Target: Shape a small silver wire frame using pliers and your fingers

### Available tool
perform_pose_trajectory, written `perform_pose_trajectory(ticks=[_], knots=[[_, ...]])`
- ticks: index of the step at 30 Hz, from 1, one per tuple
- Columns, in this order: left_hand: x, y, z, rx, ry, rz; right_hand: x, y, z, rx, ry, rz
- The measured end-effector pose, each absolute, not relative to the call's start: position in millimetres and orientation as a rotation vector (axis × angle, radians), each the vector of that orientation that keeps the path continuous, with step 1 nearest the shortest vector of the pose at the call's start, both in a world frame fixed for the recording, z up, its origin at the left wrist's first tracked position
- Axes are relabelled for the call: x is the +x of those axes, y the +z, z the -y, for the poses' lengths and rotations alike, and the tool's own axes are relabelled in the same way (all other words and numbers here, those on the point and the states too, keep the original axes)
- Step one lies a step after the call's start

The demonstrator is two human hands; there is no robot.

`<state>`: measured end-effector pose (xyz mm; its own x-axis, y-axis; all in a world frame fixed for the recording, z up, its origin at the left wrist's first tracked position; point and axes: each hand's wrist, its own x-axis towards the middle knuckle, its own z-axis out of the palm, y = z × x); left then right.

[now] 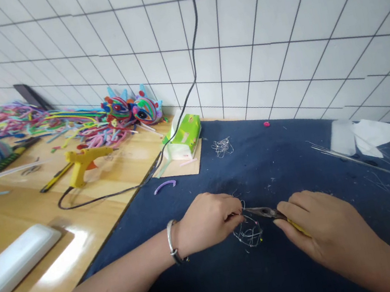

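Over the dark blue cloth, my left hand (210, 221) is closed in a pinch on a rounded tangle of thin silvery wire (250, 236), which hangs just below the fingertips. A few tiny coloured bits dot the wire. My right hand (319, 222) grips a pair of needle-nose pliers (263, 212) with yellow handles. The jaws point left and meet the wire close to my left fingertips; whether they are clamped on it I cannot make out. A second wire bundle (223, 147) lies farther back on the cloth.
A yellow glue gun (87, 162) rests left, its black cable crossing to the wall. Behind are a tissue pack (184, 135), colourful craft balls (146, 108) and heaped fuzzy stems (1, 119). Loose long wires (355, 155) lie right. A white bar-shaped object (20, 265) sits front left.
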<state>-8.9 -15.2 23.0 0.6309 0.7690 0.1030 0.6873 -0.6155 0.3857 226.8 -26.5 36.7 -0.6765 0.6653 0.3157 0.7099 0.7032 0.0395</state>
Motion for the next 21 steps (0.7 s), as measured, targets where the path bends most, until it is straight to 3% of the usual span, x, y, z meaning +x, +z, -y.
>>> perform_pose_trajectory(ticks=[21], knots=[[-14,33,11,2.386,0.561,-1.091,233,22,12,-1.234,0.268,2.459]])
